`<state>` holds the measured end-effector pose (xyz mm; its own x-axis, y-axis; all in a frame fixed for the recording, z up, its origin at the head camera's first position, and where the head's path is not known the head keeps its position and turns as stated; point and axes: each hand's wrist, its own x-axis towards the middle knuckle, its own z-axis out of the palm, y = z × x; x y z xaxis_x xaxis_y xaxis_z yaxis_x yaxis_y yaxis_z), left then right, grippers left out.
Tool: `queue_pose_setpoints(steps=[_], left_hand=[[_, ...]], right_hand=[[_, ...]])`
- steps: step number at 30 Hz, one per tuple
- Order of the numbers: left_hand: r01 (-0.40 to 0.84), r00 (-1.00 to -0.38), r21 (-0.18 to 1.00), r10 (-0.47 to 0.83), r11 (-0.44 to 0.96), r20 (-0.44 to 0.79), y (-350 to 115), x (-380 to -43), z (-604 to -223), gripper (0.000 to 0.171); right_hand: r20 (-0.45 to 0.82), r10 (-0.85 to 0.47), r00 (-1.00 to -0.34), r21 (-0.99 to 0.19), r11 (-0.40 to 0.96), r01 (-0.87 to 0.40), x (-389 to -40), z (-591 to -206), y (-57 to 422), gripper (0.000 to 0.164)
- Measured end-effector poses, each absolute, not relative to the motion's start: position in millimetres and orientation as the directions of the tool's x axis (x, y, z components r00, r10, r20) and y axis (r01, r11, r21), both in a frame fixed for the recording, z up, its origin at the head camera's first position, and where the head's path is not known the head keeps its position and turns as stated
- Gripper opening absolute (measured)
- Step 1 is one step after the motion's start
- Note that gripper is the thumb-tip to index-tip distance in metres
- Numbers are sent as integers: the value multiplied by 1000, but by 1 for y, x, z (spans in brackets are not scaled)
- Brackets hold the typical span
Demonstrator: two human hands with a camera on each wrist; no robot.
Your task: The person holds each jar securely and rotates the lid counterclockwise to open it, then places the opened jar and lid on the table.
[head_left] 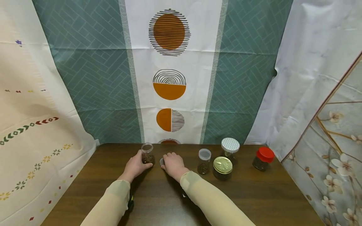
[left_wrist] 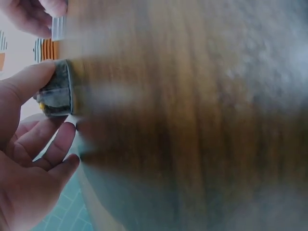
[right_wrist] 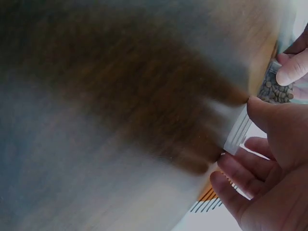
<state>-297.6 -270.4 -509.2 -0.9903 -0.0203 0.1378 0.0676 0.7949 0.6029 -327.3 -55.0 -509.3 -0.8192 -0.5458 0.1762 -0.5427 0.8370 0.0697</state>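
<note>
My left hand grips a small clear jar standing upright and lidless on the brown table. Small dark brown pellets fill its lower part, and the thumb and fingers lie on opposite sides of it in the left wrist view. To the right, my right hand holds a translucent screw lid by its rim, thumb on one side and fingertips on the other. That lid is down at the tabletop, mostly covered by the hand in the head view. A short gap separates lid and jar.
Right of my right hand stand a clear jar with a translucent lid, a gold-lidded jar and a jar with a patterned white lid. Farther right is a red-lidded jar. Patterned cloth hangs behind the wooden table.
</note>
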Motion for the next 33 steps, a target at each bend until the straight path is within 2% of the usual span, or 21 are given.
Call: queue_pose_setpoints(steps=[4, 7, 11, 17, 22, 28, 33], left_hand=[[123, -983, 614, 9, 780, 185, -279, -305, -526, 68], [103, -988, 640, 4, 761, 153, -279, -302, -526, 74], [32, -997, 695, -24, 718, 70, -270, -288, -507, 87], [76, -994, 707, -3, 703, 109, -267, -282, -500, 104], [46, -995, 691, -25, 722, 92, -269, -273, -494, 111], [11, -994, 630, -59, 776, 90, -266, -265, -492, 106], [-10, -995, 600, -66, 800, 72, -259, -249, -492, 101]], right_hand=[[158, -544, -824, 56, 838, -543, -326, -509, -54, 56], [137, -551, -823, 46, 834, -550, -325, -513, -52, 68], [134, -567, -813, 26, 822, -569, -323, -516, -49, 77], [127, -589, -798, 22, 806, -591, -315, -504, -40, 81], [127, -591, -797, 20, 805, -593, -304, -493, -32, 81], [126, -596, -793, -2, 799, -601, -287, -474, -20, 80], [160, -615, -772, 3, 782, -623, -278, -473, -13, 79]])
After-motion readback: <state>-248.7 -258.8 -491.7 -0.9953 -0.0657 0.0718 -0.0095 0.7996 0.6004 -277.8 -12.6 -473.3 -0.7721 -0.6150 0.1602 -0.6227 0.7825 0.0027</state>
